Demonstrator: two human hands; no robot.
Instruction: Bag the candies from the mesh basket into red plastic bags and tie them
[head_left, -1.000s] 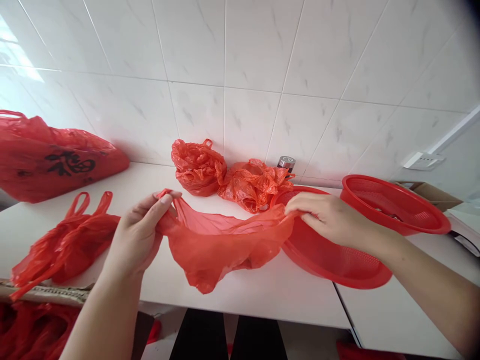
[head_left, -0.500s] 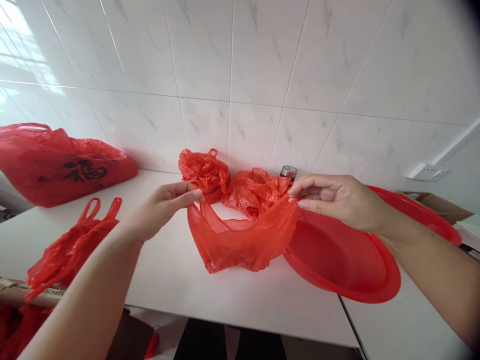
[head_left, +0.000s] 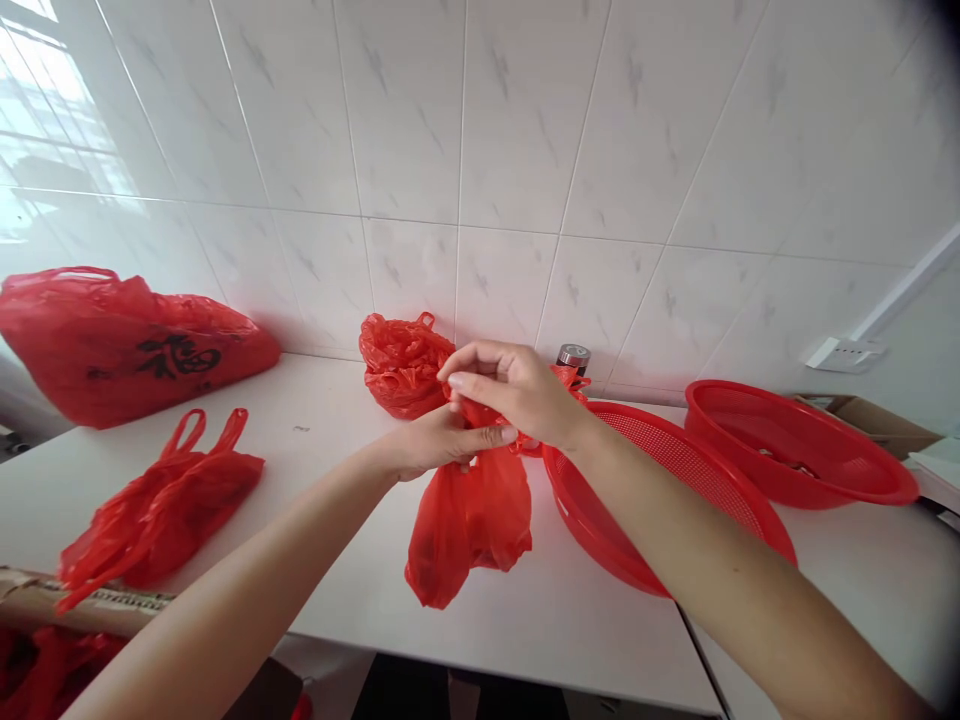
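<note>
A small red plastic bag hangs over the white table, its neck gathered and its lower part bulging a little. My left hand is closed round that neck, thumb pointing right. Just above it, my right hand is curled with thumb and fingertips pinched at the top of the same bag; red plastic shows at the fingertips. Both hands partly hide the bag's upper end. Behind them sits a crumpled bunch of red bags, and a second bunch is mostly covered by my right hand.
A red perforated basket lies under my right forearm, beside a red basin. Further left are a red bag with upright handles and a large full red bag. A metal-lidded jar stands by the tiled wall.
My hands have come together from holding the bag's top spread wide. The bag now hangs gathered and narrower, its neck in my left hand; my right hand has moved left.
</note>
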